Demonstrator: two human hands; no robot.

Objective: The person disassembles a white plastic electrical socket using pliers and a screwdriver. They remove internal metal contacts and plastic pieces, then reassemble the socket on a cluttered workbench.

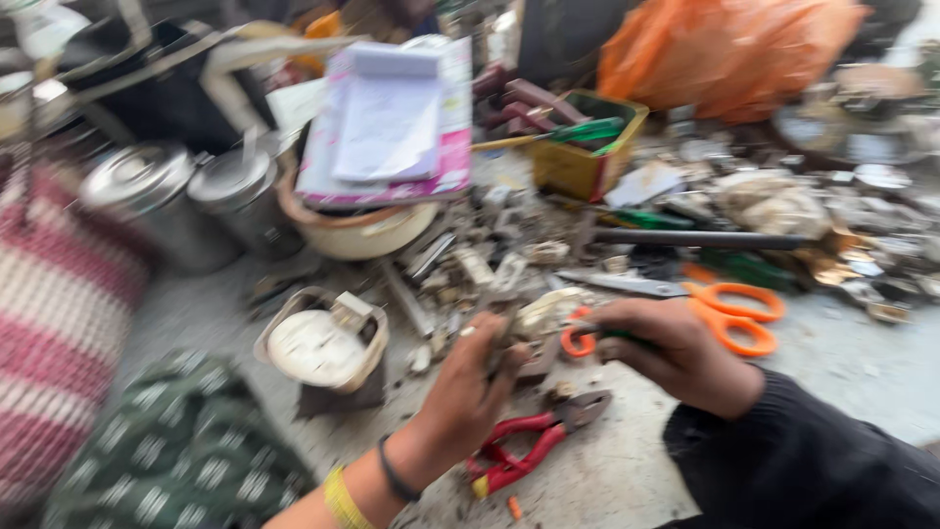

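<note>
Red-handled pliers (529, 443) lie on the bench just below both hands. Left hand (468, 392) has its fingers curled around a small part, too blurred to name; right hand (676, 353) grips an orange-tipped tool (580, 340). Orange scissors (734, 315) lie just beyond the right fingers.

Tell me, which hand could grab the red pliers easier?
Probably the left hand. The red pliers lie just beside its wrist on the table, while the right hand sits farther off, its fingers already around a small orange-handled tool.
</note>
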